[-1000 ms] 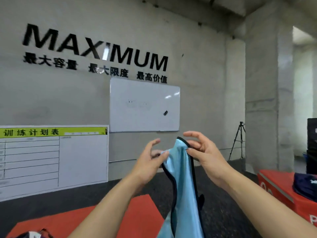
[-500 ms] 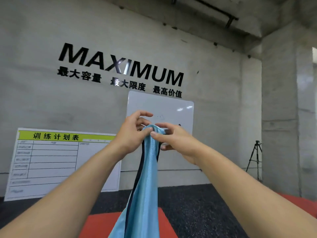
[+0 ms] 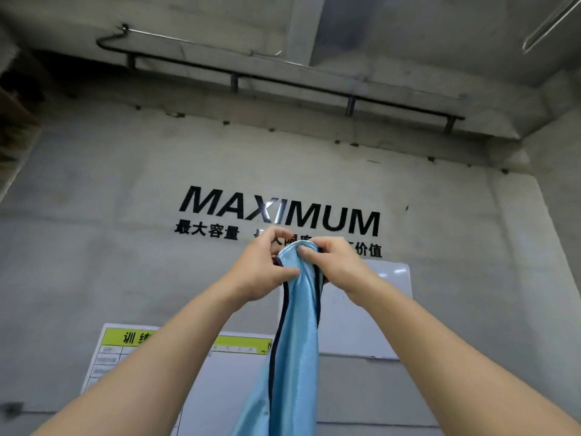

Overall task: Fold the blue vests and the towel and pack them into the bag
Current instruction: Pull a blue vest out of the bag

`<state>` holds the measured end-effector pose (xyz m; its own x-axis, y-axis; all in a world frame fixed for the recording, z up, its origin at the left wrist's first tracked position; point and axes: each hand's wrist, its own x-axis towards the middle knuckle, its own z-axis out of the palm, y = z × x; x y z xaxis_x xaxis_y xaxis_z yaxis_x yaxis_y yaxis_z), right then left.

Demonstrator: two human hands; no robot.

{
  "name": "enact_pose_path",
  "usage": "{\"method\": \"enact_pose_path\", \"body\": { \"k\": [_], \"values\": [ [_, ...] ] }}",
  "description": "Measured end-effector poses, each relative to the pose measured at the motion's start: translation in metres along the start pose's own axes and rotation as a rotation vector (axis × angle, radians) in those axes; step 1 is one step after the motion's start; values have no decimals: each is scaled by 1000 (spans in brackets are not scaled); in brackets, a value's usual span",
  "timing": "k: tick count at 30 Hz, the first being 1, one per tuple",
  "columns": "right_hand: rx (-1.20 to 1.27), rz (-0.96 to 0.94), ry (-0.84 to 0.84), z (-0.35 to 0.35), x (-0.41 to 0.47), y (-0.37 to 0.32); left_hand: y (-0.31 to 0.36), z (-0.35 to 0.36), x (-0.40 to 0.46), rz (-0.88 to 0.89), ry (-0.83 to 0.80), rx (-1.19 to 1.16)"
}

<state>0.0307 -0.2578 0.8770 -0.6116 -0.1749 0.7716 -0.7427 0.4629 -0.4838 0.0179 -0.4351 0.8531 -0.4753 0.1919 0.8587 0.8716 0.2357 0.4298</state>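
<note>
— Where is the blue vest right now?

— Held up high in front of the concrete wall, hanging down in a long bunched column between the two forearms. Its top sits just under the black MAXIMUM lettering, and its lower part runs out of the bottom of the view. Dark trim runs along its edges.

— And the hands?

— Both grip the top of it. The left hand has its fingers curled around the upper left side, thumb pressing into the fabric. The right hand pinches the upper right edge, its thumb on the front of the cloth. The two hands are nearly touching, with the vest's top fold between them.

— What else is in sight?

— A whiteboard on the wall behind the right wrist, and a schedule board with a yellow-green header lower left, partly hidden by the left forearm. A dark pipe runs along the ceiling edge above.

— The towel, the bag?

— I can only speak for the one vest.
</note>
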Motion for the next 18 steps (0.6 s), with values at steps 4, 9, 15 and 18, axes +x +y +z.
{"method": "enact_pose_path", "body": {
  "k": [4,9,15,18],
  "values": [
    [10,-17,-18,10,12,5,-19,4,-1,-48,6,58],
    [-51,37,-112,11,10,22,-50,22,-8,-58,53,18],
    [-200,6,-101,13,-16,64,-72,50,-33,-113,-10,-32],
    [-331,18,-74,25,-34,102,-101,74,-69,-222,-88,-108]
  ]
}}
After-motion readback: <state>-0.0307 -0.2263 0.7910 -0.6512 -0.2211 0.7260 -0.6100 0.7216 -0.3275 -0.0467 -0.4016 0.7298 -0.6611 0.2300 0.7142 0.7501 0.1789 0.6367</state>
